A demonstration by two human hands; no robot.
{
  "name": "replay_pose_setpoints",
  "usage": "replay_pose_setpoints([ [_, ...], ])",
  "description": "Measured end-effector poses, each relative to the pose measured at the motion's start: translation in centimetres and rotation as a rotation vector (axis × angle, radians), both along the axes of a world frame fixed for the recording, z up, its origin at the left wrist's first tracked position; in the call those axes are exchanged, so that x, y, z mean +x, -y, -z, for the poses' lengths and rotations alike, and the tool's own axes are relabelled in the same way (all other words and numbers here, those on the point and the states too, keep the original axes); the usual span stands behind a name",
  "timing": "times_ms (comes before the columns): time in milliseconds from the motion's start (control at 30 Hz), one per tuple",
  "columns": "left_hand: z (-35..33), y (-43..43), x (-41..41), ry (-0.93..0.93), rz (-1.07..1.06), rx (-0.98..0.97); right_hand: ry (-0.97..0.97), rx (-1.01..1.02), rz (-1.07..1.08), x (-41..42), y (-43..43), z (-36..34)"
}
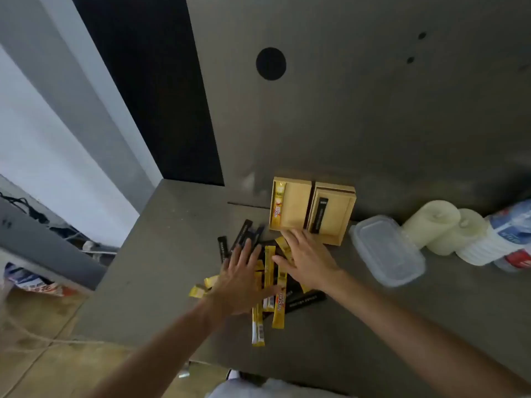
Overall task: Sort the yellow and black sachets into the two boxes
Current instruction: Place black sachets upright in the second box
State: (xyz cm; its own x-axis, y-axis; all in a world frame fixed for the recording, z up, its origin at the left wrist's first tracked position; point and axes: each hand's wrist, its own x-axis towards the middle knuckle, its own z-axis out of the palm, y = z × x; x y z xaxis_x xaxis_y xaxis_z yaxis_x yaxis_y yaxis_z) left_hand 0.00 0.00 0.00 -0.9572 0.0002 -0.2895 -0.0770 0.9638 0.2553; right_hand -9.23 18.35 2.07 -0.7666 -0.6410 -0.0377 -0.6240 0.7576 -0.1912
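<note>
Both hands are being held flat here, nothing is being gripped. The left hand (244,280) is being spread palm-down on the left half of the pile (270,271) of mixed yellow and black sachets, with the fingers straight and fanned out. The right hand (309,259) is being laid over the pile's right half. Its fingers are straight too, and the tips are being stretched out past the pile's far edge. What's being covered under either palm can't be told.

The pile itself is being spread across a grey table (161,254). A few black sticks (244,234) are being left poking out on its far-left side, and a couple of yellow ones (258,331) are sticking out at its near edge.

Just beyond the pile, two wooden boxes are being used side by side, touching each other. One yellow sachet (278,206) is being stored against the left wall of the left box (296,214). One black sachet (319,215) is lying along the left wall of the right box (336,222).

Off to the pile's right, past the right hand, a clear lidded plastic tub (388,251) is being parked. Further right again, two pale candles (431,222) are lying on their sides. Beyond those there's something wrapped with blue and red print (508,234), too blurry to name.
</note>
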Motion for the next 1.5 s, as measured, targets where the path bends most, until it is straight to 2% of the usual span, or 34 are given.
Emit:
replay_pose_setpoints([
  [67,1.1,-0.7,0.2,0.022,0.025,-0.014,0.102,-0.006,0.121,0.8,-0.1,0.9],
  [167,2.8,-0.7,0.1,-0.066,0.086,-0.057,0.204,0.02,0.238,1.8,-0.2,3.1],
  [267,3.1,0.5,-0.8,-0.203,0.146,-0.031,0.266,-0.098,0.345,1.8,0.2,3.9],
  [400,3.9,1.2,-1.6,-0.249,0.17,-0.005,0.316,-0.217,0.442,1.2,0.2,4.8],
  [567,4.3,1.0,-3.0,-0.365,0.148,0.042,0.298,-0.281,0.405,0.2,-0.1,5.3],
  [867,5.4,1.2,-5.1,-0.455,0.216,0.079,0.348,-0.437,0.294,-1.5,-0.4,6.3],
  [1000,5.7,0.8,-4.7,-0.524,0.244,0.027,0.276,-0.47,0.207,-1.3,-1.0,6.7],
  [1133,6.8,0.4,-4.2,-0.601,0.242,-0.026,0.096,-0.505,0.118,-0.3,-1.5,8.6],
  [1300,7.6,0.0,-3.5,-0.702,0.284,-0.036,-0.025,-0.465,-0.041,0.9,-2.1,9.6],
  [1500,8.2,-0.4,-3.4,-0.796,0.313,-0.112,-0.158,-0.497,-0.066,1.0,-2.1,10.9],
])
